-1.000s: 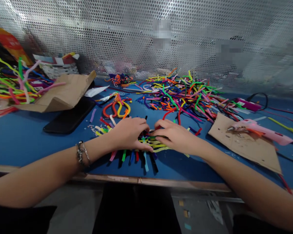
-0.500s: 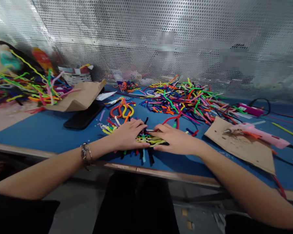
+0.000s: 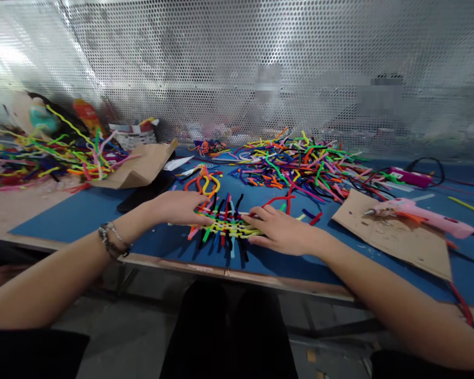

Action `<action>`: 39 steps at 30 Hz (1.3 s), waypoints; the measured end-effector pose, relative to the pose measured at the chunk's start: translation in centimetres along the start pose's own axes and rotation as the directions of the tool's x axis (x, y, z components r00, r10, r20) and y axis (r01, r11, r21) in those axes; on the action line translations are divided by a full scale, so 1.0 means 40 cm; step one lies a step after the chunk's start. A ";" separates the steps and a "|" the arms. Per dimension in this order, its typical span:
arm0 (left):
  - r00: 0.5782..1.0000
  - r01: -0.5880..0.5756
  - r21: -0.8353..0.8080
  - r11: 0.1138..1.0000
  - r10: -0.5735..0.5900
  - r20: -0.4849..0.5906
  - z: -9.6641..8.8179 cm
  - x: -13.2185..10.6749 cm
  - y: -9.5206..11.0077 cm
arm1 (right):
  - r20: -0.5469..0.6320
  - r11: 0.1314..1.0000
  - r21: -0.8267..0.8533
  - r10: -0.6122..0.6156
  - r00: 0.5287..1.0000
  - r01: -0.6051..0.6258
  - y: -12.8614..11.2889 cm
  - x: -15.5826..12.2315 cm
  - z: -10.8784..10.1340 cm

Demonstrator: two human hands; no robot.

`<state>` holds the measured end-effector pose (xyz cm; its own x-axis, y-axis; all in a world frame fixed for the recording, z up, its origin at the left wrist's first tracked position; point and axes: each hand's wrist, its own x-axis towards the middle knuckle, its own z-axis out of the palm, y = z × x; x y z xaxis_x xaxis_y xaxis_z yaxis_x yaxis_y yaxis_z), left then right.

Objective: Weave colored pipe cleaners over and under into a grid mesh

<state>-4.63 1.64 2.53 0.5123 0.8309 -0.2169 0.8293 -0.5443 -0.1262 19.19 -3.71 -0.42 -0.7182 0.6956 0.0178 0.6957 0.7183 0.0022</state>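
A loose mat of interwoven pipe cleaners (image 3: 229, 227) lies near the table's front edge. Yellow and green strips run sideways through black, red and blue ones. At the mat's left end is my left hand (image 3: 179, 207), thumb and fingers apart around the strip ends. Its fingertips touch the strips, and I cannot make out a firm grip. My right hand (image 3: 281, 229) rests low over the right end with its fingers spread, touching the yellow strips. Behind the mat lie red- and yellow-handled pliers (image 3: 203, 184) and a bent red pipe cleaner (image 3: 288, 201).
A pile of cut pipe cleaners (image 3: 300, 158) spreads along the back. At the right, a pink glue gun (image 3: 430, 216) lies on cardboard (image 3: 403, 237). A dark phone (image 3: 132, 197) and a brown paper piece (image 3: 142, 166) are at the left, beside more pipe cleaners (image 3: 43, 158).
My left hand has moved left from over the mat to its left end, uncovering more of the weave. The right hand stays almost in place. The view has shifted slightly.
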 end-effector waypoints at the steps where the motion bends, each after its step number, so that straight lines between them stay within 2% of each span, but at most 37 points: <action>1: 1.000 -0.013 0.002 1.000 0.013 -0.002 0.004 -0.005 -0.002 | -0.003 1.000 -0.006 0.002 1.000 -0.002 0.000 0.000 0.001; 6: 0.991 -0.025 0.136 0.990 0.042 -0.125 0.038 -0.029 0.020 | -0.021 1.000 -0.023 -0.014 1.000 0.013 0.001 0.002 0.001; 8: 0.979 -0.011 0.217 0.976 0.055 -0.196 0.039 -0.030 0.033 | -0.027 0.999 -0.028 -0.021 0.999 0.020 0.001 0.003 0.001; 10: 0.964 -0.057 0.253 0.966 0.119 -0.236 0.027 -0.021 0.044 | -0.033 1.000 -0.019 -0.021 0.999 0.020 0.001 0.004 0.000; 13: 0.945 -0.251 0.210 0.945 0.286 -0.156 -0.010 0.016 0.058 | -0.043 1.000 -0.008 -0.022 0.999 0.021 0.000 0.005 0.000; 16: 0.931 -0.364 0.088 0.927 0.362 0.036 -0.048 0.073 0.069 | -0.044 1.000 -0.014 -0.024 0.999 0.023 0.000 0.006 0.002; 17: 0.926 -0.376 0.070 0.924 0.372 0.060 -0.057 0.094 0.071 | -0.044 1.000 -0.013 -0.022 0.999 0.021 0.000 0.006 0.003; 23: 0.962 -0.272 0.044 0.961 0.272 0.001 -0.070 0.176 0.087 | -0.045 1.000 -0.025 -0.013 0.999 0.012 -0.002 0.004 0.004; 27: 0.983 -0.139 0.009 0.990 0.139 -0.116 -0.044 0.191 0.112 | -0.050 0.999 -0.036 0.011 0.999 -0.013 -0.007 0.003 -0.001; 31: 0.972 -0.046 -0.084 0.995 0.025 -0.232 -0.002 0.198 0.123 | -0.025 0.998 -0.027 0.052 0.998 -0.053 -0.010 0.005 -0.004; 34: 0.965 -0.074 -0.169 0.983 0.028 -0.259 0.018 0.209 0.105 | -0.033 0.998 -0.017 0.064 0.997 -0.065 -0.009 0.005 -0.001; 39: 0.959 -0.193 -0.299 0.934 0.116 -0.258 0.022 0.221 0.054 | -0.046 0.998 0.000 0.065 0.997 -0.065 -0.006 0.003 0.002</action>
<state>1.49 7.72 -0.50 0.6451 0.7636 0.0268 0.7426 -0.6348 0.2135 18.92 -3.78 -0.51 -0.6704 0.7392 0.0639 0.7408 0.6718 0.0011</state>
